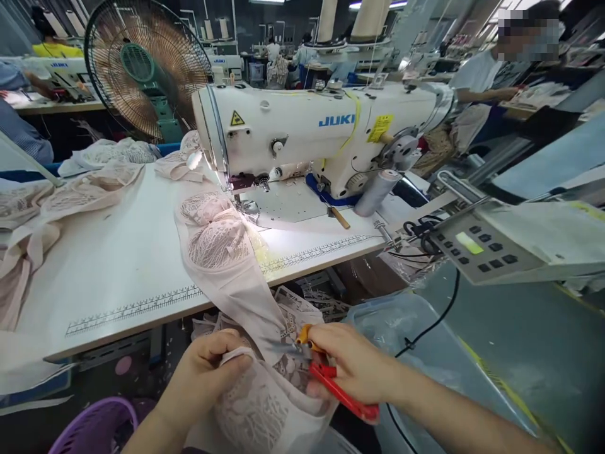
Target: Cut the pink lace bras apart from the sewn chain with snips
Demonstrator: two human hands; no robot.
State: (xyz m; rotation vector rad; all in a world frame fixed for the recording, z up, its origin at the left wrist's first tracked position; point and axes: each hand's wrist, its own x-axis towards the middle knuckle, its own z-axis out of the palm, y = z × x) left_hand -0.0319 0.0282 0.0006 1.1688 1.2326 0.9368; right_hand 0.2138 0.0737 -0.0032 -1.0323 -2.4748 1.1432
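A pale pink lace bra (222, 252) trails from under the needle of a white JUKI sewing machine (302, 126) across the table edge and down to my lap. My left hand (208, 372) pinches the lace fabric near its lower end, fingers closed on it. My right hand (350, 366) grips red and orange thread snips (331, 378), their blades touching the fabric right beside my left fingers.
The white sewing table (118, 258) has printed rulers along its front edge and more pink pieces (57, 202) heaped at the left. A fan (142, 63) stands behind. A control panel (477, 249) sits at the right, a purple basket (94, 425) lower left. A person works at the far right.
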